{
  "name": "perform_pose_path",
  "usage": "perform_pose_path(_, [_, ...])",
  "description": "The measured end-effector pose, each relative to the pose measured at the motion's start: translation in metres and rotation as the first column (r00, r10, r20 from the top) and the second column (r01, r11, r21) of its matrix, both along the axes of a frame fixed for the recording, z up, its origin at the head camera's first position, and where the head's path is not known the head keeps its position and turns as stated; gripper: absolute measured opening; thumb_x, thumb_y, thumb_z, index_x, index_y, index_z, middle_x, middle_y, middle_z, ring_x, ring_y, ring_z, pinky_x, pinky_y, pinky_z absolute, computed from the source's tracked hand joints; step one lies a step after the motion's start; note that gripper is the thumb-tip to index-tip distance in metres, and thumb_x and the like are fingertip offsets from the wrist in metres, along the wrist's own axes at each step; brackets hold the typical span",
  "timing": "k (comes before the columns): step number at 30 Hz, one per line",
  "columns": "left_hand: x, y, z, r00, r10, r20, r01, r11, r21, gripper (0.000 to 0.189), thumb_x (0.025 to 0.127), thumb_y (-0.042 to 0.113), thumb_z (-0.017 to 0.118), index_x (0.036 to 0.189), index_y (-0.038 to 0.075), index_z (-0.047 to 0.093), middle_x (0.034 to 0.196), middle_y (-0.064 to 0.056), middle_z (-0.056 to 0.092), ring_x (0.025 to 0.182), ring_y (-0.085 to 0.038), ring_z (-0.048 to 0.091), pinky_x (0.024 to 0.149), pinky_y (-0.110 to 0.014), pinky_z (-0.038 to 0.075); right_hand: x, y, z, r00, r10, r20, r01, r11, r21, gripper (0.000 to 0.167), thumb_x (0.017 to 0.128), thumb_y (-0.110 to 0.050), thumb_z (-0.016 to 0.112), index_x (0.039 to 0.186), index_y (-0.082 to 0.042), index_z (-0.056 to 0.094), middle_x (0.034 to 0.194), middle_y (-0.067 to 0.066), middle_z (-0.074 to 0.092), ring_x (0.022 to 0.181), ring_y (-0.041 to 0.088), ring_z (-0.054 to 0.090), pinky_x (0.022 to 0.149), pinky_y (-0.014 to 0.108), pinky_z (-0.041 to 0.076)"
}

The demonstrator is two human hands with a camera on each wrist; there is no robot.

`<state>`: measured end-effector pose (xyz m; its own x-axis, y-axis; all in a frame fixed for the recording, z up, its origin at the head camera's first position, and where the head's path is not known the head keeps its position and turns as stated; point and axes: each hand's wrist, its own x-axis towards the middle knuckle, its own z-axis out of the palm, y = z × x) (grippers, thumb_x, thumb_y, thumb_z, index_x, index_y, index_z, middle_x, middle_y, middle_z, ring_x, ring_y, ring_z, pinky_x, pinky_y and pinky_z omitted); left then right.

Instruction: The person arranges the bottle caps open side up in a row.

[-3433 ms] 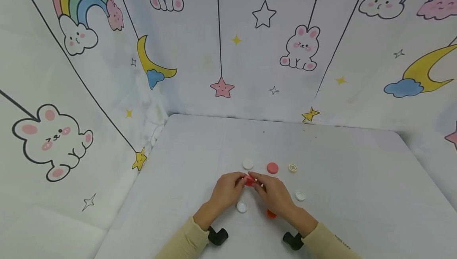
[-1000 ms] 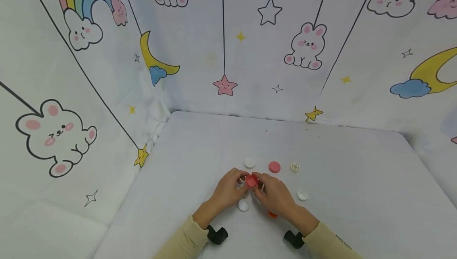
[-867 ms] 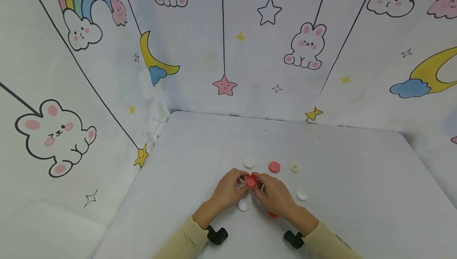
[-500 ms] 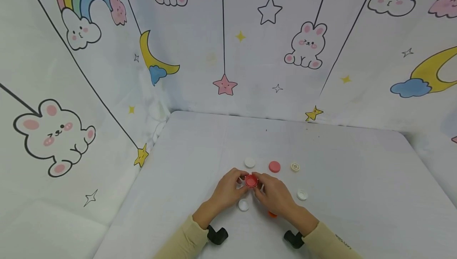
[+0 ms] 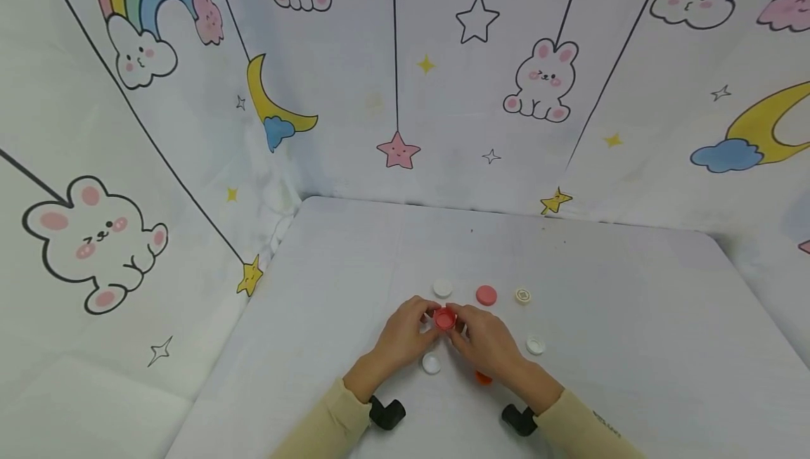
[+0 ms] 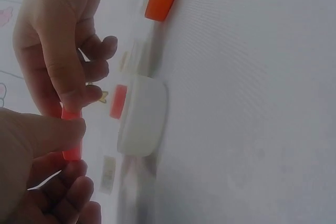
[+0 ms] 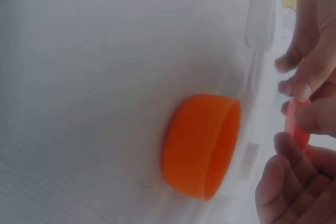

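Note:
Between my two hands, above the white table, is a red bottle cap [image 5: 445, 318] with its hollow side towards the head camera. My left hand [image 5: 402, 332] pinches its left edge with thumb and fingers. On the opposite edge, my right hand [image 5: 487, 338] grips it the same way. Both wrist views show the cap edge-on, partly hidden by thumbs and fingertips. Closest to the hands on the table are a white cap [image 5: 432, 363] by the left hand and an orange cap [image 7: 199, 146], partly covered by the right hand in the head view.
Beyond the hands lie a white cap [image 5: 442, 288], a pinkish-red cap [image 5: 486, 295] and a small cream cap [image 5: 522, 296]. Another white cap [image 5: 535, 345] sits right of the right hand. A cartoon-printed cloth [image 5: 354, 93] hangs behind the table [image 5: 620, 318].
Since the earliest frame the red cap has turned so its hollow face shows. Over the last second both hands have stayed almost still with the cap between them.

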<state>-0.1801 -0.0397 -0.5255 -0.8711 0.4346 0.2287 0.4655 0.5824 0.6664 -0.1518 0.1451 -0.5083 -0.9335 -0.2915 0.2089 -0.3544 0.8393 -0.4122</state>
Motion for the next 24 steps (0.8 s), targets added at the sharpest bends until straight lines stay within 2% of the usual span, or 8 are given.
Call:
perform_pose_path(6, [-0.004,0.002,0.000,1.000,0.011,-0.005,-0.011,0.999,-0.045,0.029,0.085,0.017,0.074,0.112,0.010,0.066,0.100,0.000,0.063,0.085,-0.013,0.056,0.075,-0.024,0.047,-0.006,-0.004,0.002,0.996,-0.038,0.077,0.037,0.999,0.016,0.043,0.083,-0.018,0.077,0.123,-0.008,0.065,0.079,-0.008,0.062,0.067,0.006,0.050,0.062,0.022,0.047])
perform_pose_path(12, [-0.006,0.002,-0.006,1.000,0.009,-0.011,-0.011,0.993,-0.116,0.030,0.083,0.018,0.077,0.110,0.009,0.068,0.093,0.000,0.062,0.081,-0.010,0.051,0.072,-0.023,0.045,-0.009,-0.006,-0.002,0.987,-0.029,0.160,0.021,0.998,0.055,0.039,0.085,-0.022,0.076,0.121,-0.010,0.066,0.078,-0.008,0.063,0.066,0.007,0.050,0.062,0.025,0.046])
perform_pose_path(17, [-0.006,0.001,-0.007,1.000,0.008,-0.020,-0.010,0.991,-0.130,0.030,0.082,0.015,0.077,0.109,0.008,0.067,0.091,-0.001,0.060,0.080,-0.011,0.051,0.071,-0.024,0.045,-0.013,-0.009,-0.002,0.988,-0.011,0.151,-0.002,0.996,0.084,0.029,0.086,-0.023,0.075,0.111,-0.011,0.067,0.077,-0.007,0.062,0.065,0.008,0.049,0.062,0.026,0.046])
perform_pose_path(21, [-0.006,0.000,-0.005,1.000,0.004,-0.010,-0.005,0.990,-0.138,0.028,0.082,0.013,0.077,0.107,0.007,0.068,0.089,-0.002,0.060,0.079,-0.011,0.050,0.070,-0.024,0.044,-0.016,-0.011,0.000,0.991,0.013,0.134,-0.027,0.994,0.105,0.020,0.085,-0.021,0.075,0.100,-0.011,0.067,0.070,-0.008,0.057,0.062,0.009,0.047,0.060,0.026,0.044])
perform_pose_path(24, [-0.006,-0.001,-0.004,1.000,-0.005,-0.008,0.004,0.991,-0.137,0.027,0.081,0.013,0.077,0.105,0.006,0.068,0.088,-0.003,0.060,0.079,-0.012,0.050,0.070,-0.025,0.044,-0.016,-0.013,0.000,0.991,0.018,0.132,-0.034,0.993,0.114,0.021,0.085,-0.021,0.076,0.100,-0.010,0.067,0.070,-0.007,0.056,0.063,0.009,0.047,0.060,0.026,0.044])
